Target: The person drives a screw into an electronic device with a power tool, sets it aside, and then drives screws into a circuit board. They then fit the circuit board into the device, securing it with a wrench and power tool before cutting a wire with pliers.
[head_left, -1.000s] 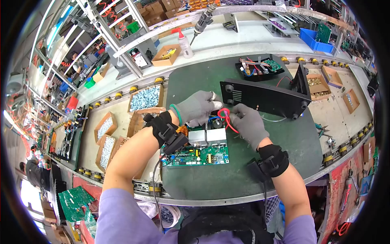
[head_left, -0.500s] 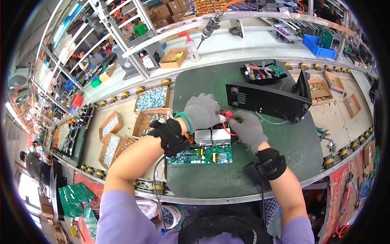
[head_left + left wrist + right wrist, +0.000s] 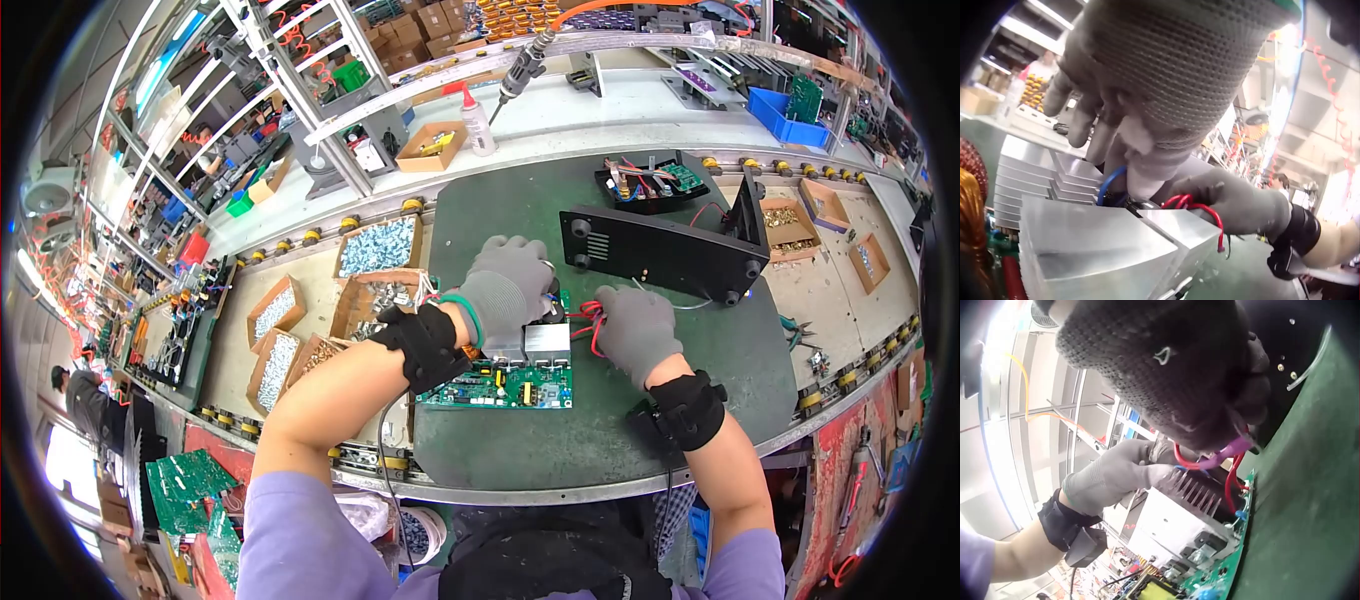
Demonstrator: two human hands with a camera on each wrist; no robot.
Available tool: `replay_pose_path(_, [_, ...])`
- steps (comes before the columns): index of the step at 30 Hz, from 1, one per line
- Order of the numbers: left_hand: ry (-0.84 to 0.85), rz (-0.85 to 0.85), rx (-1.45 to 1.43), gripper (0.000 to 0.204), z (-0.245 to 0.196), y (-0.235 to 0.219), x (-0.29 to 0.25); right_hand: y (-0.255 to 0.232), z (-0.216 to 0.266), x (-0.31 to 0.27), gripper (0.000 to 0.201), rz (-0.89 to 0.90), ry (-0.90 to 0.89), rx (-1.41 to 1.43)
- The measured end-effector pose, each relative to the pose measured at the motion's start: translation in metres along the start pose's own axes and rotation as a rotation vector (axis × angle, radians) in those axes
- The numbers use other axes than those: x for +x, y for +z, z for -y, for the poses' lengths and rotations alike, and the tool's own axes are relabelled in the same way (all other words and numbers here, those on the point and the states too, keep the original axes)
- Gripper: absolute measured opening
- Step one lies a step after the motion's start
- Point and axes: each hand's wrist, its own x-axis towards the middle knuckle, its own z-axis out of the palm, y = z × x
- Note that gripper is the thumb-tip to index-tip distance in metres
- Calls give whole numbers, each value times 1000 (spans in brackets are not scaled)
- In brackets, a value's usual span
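Observation:
In the head view my gloved right hand grips a looped red wire just right of a green circuit board. The right wrist view shows the red wire running from those fingers down toward the board. My gloved left hand reaches over the silver heat sinks. Its thumb and forefinger point down behind them in the left wrist view, beside a blue wire, the other fingers spread loosely. I cannot tell what these fingertips hold, as the heat sink hides them.
A black metal case stands behind my right hand, with a black tray of wired parts beyond it. Boxes of small parts line the left side. Pliers lie at right. A power screwdriver hangs above the back shelf.
My right hand has drawn right and slightly toward me with the red wire, apart from the left hand. The left hand has shifted slightly right and down over the board.

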Motion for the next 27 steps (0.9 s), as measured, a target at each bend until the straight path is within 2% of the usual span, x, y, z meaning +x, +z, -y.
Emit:
replay_pose_path(2, [173, -213, 343, 23, -7, 4, -3, 8, -4, -2, 14, -203, -54, 44])
replay_pose_path(3, [173, -210, 341, 23, -11, 3, -1, 6, -5, -5, 14, -200, -53, 45])
replay_pose_path(5, [133, -130, 456, 20, -19, 0, 2, -2, -7, -12, 9, -479, -158, 205])
replay_pose_path(6, [136, -130, 452, 20, -23, -1, 2, -5, -7, -15, 9, -476, -155, 202])
replay_pose_path(8, [96, -85, 471, 20, -29, -2, 2, -10, -8, -17, 10, -806, -243, 367])
replay_pose_path(9, [102, -87, 473, 20, -29, -1, 0, -8, -12, -17, 10, -809, -238, 364])
replay_pose_path(11, [122, -203, 477, 17, -23, -2, -6, 0, -27, -12, 14, -768, -116, 910])
replay_pose_path(12, [126, -201, 478, 17, -19, -5, -6, 3, -37, -10, 14, -658, -147, 1038])
replay_pose_path(13, [38, -323, 301, 15, -16, -13, -5, 2, -43, -11, 14, -655, -143, 1039])
replay_pose_path(14, [-53, -440, 120, 14, -14, -18, -6, -1, -48, -14, 13, -518, -167, 803])
replay_pose_path(15, [-56, -438, 117, 14, -10, -22, -7, -5, -50, -17, 13, -383, -194, 567])
replay_pose_path(16, [-41, -443, 40, 15, -6, -26, -8, -10, -43, -20, 19, -381, -170, 208])
replay_pose_path(17, [-25, -449, -36, 17, -5, -30, -8, -14, -35, -20, 19, -385, -172, 207])
replay_pose_path(18, [-64, -338, -50, 26, -4, -29, -5, -17, -24, -20, 24, -418, -165, 121])
replay_pose_path(19, [-62, -339, -47, 26, -6, -27, -2, -19, -14, -19, 30, -449, -157, 36])
replay_pose_path(20, [-107, -164, -13, 31, -8, -25, 2, -19, -5, -15, 34, -313, -90, 21])
replay_pose_path(21, [-150, 13, 22, 36, -10, -22, 5, -15, 0, -11, 34, -314, -86, 25])
replay_pose_path(23, [-147, -8, 7, 41, -11, -14, 9, -5, 5, 2, 34, -260, 6, -22])
replay_pose_path(27, [-194, 58, -50, 41, -16, -15, 13, 8, 1, 8, 29, -266, 48, -6])
